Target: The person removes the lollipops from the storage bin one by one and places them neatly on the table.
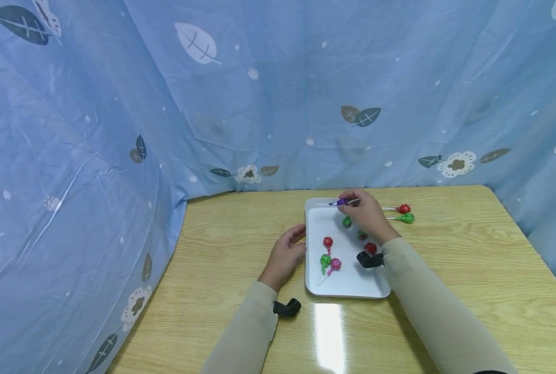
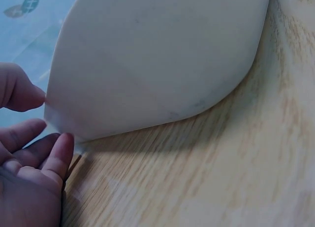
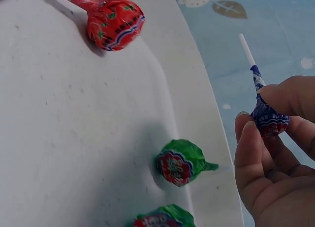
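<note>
My right hand (image 1: 364, 213) is over the far end of a white tray (image 1: 315, 218), pinching a purple-wrapped lollipop (image 1: 341, 202) by its candy end between thumb and fingers. In the right wrist view, the held lollipop's white stick points up and away from the hand. My left hand (image 1: 285, 257) is at the tray's left side, its fingertips against the outer wall and its fingers loosely bent. Inside the tray lie a red lollipop (image 1: 328, 241), a green one (image 1: 325, 260) and a pink one (image 1: 335, 264), plus another red lollipop (image 1: 370, 248) and green lollipops (image 1: 346, 222) near the right arm.
Right of the tray, a red lollipop (image 1: 404, 208) and a green lollipop (image 1: 408, 218) lie on the wooden table (image 1: 470, 249), sticks toward the tray. A blue leaf-patterned curtain (image 1: 278, 104) hangs behind the table and along its left side.
</note>
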Demonstrator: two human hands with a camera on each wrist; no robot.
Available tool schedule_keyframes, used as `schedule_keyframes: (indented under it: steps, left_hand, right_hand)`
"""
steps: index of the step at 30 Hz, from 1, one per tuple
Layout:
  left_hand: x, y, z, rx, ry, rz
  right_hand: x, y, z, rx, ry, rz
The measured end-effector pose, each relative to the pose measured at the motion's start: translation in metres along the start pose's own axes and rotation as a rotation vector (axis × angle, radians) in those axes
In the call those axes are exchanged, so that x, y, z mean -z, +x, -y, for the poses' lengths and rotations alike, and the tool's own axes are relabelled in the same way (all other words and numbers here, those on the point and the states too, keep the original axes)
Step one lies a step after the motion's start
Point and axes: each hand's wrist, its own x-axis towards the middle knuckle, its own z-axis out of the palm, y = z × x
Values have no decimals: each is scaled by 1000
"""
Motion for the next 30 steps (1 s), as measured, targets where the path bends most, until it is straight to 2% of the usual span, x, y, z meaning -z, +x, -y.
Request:
schedule_keyframes:
  steps: [12, 30]
  left_hand:
    - [0, 2, 2, 0, -11, 3]
    - [1, 2, 4, -1, -16, 10]
  right_hand:
    - [15, -8, -7, -31, 109, -34]
    - [33, -24, -12, -65, 130, -65]
